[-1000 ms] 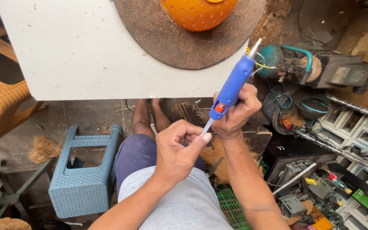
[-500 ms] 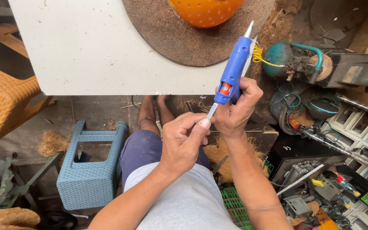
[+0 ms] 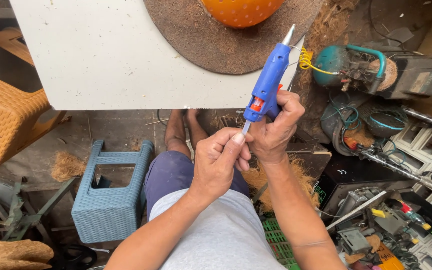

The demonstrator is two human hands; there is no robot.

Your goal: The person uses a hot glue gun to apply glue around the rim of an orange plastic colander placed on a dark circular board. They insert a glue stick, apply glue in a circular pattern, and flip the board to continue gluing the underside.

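The left hand's fingers [image 3: 236,142] are being pressed together on a pale glue stick [image 3: 246,127], pinching it where it is entering the back of the blue glue gun [image 3: 267,85]. The right hand [image 3: 272,131] is being wrapped shut around the gun's grip, nozzle pointing up over the white table [image 3: 91,55]. For a clean feed, the stick is best kept in line with the barrel and pushed steadily, the gun being held still, clear of the brown fibre mat [image 3: 226,45] and orange ball [image 3: 241,7].
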